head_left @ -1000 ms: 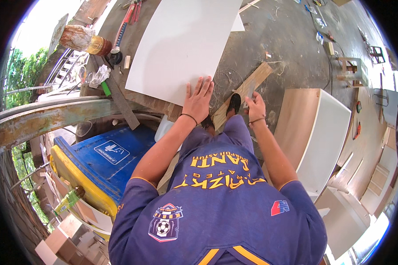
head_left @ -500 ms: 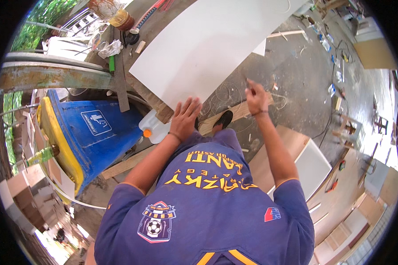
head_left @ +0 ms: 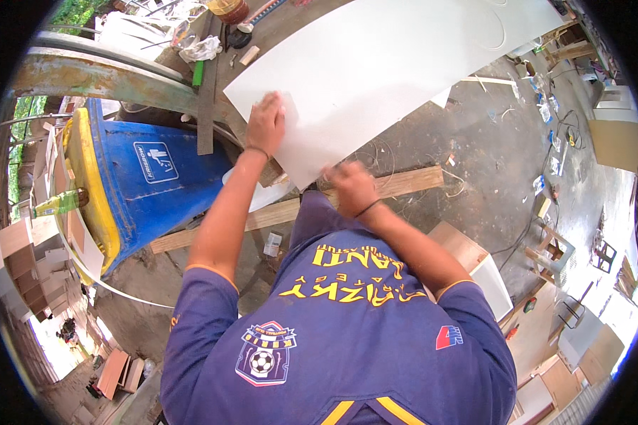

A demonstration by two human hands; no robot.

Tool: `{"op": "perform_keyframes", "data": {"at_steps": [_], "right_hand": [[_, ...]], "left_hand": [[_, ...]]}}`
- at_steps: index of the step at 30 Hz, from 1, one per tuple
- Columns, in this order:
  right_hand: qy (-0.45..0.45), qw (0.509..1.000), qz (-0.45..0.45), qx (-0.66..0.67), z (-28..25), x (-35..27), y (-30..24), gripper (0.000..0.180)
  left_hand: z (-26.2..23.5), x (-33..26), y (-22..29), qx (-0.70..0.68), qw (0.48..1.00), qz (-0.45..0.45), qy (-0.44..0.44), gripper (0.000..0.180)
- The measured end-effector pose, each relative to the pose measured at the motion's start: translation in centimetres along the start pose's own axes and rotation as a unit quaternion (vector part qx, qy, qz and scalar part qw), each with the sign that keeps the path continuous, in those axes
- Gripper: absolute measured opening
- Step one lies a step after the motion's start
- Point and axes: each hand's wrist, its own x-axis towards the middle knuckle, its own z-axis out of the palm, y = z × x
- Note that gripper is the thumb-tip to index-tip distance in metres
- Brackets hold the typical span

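Your left hand (head_left: 265,124) lies flat and open on the white board (head_left: 376,67). Your right hand (head_left: 352,188) is at the board's near edge, too blurry to tell. A blue bin (head_left: 145,180) stands left of the board.

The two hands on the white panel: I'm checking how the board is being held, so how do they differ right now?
The left hand lies flat, palm down, on top of the white panel, well inside its near edge, and looks sharp. The right hand sits at the panel's near corner edge, closer to the body, and is blurred, so its grip cannot be told. Both are bare, and each wrist wears a thin dark band.
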Motion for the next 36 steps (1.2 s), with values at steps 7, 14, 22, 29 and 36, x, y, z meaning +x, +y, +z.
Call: {"op": "perform_keyframes", "data": {"at_steps": [7,14,22,29,36], "right_hand": [[0.14,0.947,0.194,-0.214,-7.7,2.7,15.5,0.043],[0.015,0.996,0.048,-0.073,-0.4,0.9,3.2,0.034],[0.098,0.961,0.188,-0.181,-8.6,4.2,13.5,0.034],[-0.146,0.987,-0.029,-0.066,2.3,0.1,-2.4,0.029],[0.132,0.97,0.151,-0.139,-8.8,4.0,12.9,0.04]], "left_hand": [[1.5,3.0,1.0,0.096,0.994,-0.009,0.054,0.045],[1.2,2.8,0.9,0.079,0.996,-0.013,0.049,0.045],[0.8,2.8,1.1,0.066,0.997,-0.021,0.034,0.045],[1.7,2.9,0.7,0.083,0.996,-0.02,0.025,0.047],[0.9,2.9,0.8,0.087,0.996,-0.02,0.031,0.046]]}}
